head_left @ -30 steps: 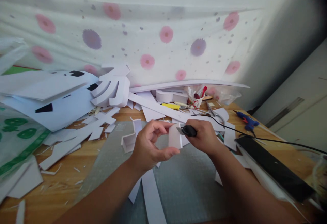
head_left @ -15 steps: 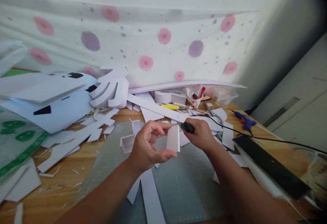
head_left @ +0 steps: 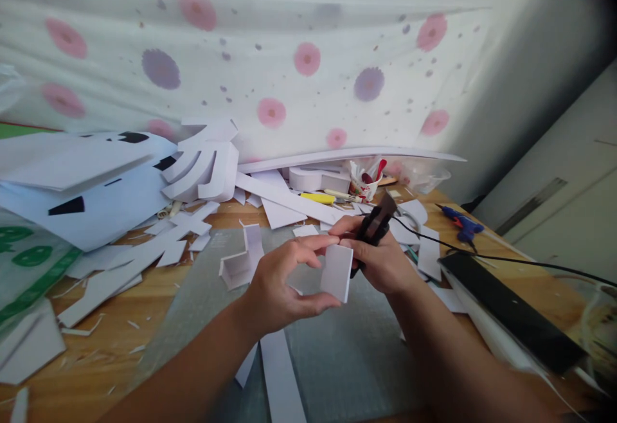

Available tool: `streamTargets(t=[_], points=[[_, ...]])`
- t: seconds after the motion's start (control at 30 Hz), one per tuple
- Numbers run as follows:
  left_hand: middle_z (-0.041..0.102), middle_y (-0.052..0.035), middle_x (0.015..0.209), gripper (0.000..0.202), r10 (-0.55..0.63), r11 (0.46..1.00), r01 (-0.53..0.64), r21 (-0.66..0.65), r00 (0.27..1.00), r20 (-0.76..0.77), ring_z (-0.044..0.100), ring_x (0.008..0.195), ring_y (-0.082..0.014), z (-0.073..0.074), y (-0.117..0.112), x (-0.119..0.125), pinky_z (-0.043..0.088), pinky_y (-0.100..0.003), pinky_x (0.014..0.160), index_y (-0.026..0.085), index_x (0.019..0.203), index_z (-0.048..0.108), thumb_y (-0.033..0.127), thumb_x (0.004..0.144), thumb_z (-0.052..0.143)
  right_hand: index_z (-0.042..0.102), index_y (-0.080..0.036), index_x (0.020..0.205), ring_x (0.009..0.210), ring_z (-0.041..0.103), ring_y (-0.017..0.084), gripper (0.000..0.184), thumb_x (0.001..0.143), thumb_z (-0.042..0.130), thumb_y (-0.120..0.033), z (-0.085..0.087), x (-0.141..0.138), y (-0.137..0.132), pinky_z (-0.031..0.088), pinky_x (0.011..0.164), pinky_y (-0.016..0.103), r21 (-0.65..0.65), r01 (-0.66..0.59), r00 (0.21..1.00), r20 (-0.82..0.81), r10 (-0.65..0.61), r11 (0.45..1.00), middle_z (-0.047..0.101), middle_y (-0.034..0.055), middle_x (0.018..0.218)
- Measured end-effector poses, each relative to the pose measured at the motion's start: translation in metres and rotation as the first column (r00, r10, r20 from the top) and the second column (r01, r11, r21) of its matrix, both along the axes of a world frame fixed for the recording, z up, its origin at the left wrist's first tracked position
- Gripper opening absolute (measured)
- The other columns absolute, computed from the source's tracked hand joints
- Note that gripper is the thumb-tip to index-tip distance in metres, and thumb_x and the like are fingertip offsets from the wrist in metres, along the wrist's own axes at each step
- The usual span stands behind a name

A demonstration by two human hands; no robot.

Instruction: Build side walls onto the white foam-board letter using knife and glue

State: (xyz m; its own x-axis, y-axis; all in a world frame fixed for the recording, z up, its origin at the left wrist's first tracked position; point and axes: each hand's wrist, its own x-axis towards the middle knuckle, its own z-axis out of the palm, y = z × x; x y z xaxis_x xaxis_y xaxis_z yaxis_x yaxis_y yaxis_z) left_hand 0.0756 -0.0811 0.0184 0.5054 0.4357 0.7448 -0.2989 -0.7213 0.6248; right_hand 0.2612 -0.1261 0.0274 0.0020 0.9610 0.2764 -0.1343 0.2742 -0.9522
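Note:
My left hand (head_left: 289, 278) is closed in a pinch on a small white foam-board piece (head_left: 337, 272), thumb at its lower edge and fingers at its top. In my right hand (head_left: 380, 252) is a black-handled tool (head_left: 373, 227) that looks like a cutter, its broad flat dark end tilted up and away from the piece. My right fingertips touch or nearly touch the top right edge of the white piece. Both hands are above the grey-green cutting mat (head_left: 347, 359). A folded white part (head_left: 238, 269) stands on the mat left of my hands, and a long white strip (head_left: 282, 378) lies nearer me.
White offcuts (head_left: 110, 281) litter the wooden table on the left. At the back are a curved white model (head_left: 207, 169), a yellow-handled tool (head_left: 318, 198) and a cup of tools (head_left: 365, 185). On the right lie a blue glue gun (head_left: 460, 224), its black cord and a long black-topped box (head_left: 511, 310).
My right hand has turned the black-handled tool upward, off the edge of the white piece, and brought its fingers to that piece. The white piece has moved slightly right and down.

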Motion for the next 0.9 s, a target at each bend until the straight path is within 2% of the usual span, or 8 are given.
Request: streamTargets(t=[0.17, 0.37, 0.63, 0.8, 0.9], points=[[0.066, -0.0157, 0.119, 0.042, 0.017, 0.997, -0.016, 0.081, 1.000, -0.016, 0.065, 0.106, -0.0262, 0.002, 0.001, 0.000, 0.053, -0.041, 0.088, 0.021, 0.088, 0.052, 0.023, 0.061, 0.084, 0.070, -0.022, 0.090, 0.064, 0.053, 0.013, 0.019, 0.075, 0.073, -0.035, 0.004, 0.005, -0.001, 0.039, 0.052, 0.024, 0.105, -0.012, 0.997, 0.083, 0.003, 0.994, 0.063, 0.0009, 0.077], [0.067, -0.0155, 0.116, 0.041, 0.053, 0.992, -0.043, 0.117, 0.995, -0.084, 0.067, 0.102, -0.0260, 0.005, 0.000, -0.001, 0.054, -0.039, 0.084, 0.022, 0.084, 0.051, 0.026, 0.061, 0.084, 0.068, -0.022, 0.082, 0.072, 0.055, 0.015, 0.014, 0.077, 0.072, -0.035, 0.011, 0.012, -0.001, 0.044, 0.061, 0.028, 0.252, -0.004, 0.964, 0.259, -0.064, 0.968, 0.060, 0.0023, 0.079], [0.068, -0.0143, 0.116, 0.027, 0.139, 0.925, -0.054, 0.377, 0.969, -0.203, 0.066, 0.106, -0.0248, 0.013, 0.003, -0.004, 0.053, -0.038, 0.087, 0.022, 0.082, 0.052, 0.022, 0.070, 0.076, 0.062, -0.022, 0.081, 0.079, 0.055, 0.017, 0.002, 0.082, 0.064, -0.022, 0.017, 0.020, -0.001, 0.045, 0.070, 0.031, 0.332, -0.066, 0.865, 0.489, -0.111, 0.941, 0.057, 0.0021, 0.079], [0.068, -0.0155, 0.117, 0.028, 0.147, 0.912, -0.052, 0.408, 0.968, -0.204, 0.065, 0.107, -0.0244, 0.014, 0.003, -0.003, 0.053, -0.037, 0.087, 0.022, 0.083, 0.051, 0.021, 0.071, 0.075, 0.061, -0.021, 0.078, 0.079, 0.055, 0.017, 0.005, 0.082, 0.063, -0.022, 0.015, 0.022, 0.001, 0.044, 0.072, 0.032, 0.357, -0.091, 0.860, 0.499, -0.107, 0.930, 0.056, 0.0017, 0.078], [0.067, -0.0131, 0.119, 0.031, 0.127, 0.947, -0.054, 0.316, 0.968, -0.215, 0.065, 0.106, -0.0241, 0.014, 0.001, -0.004, 0.053, -0.036, 0.086, 0.022, 0.082, 0.049, 0.023, 0.069, 0.077, 0.061, -0.022, 0.078, 0.077, 0.055, 0.016, 0.005, 0.082, 0.064, -0.022, 0.014, 0.023, 0.001, 0.045, 0.070, 0.031, 0.349, -0.074, 0.880, 0.463, -0.103, 0.934, 0.055, 0.0009, 0.076]])
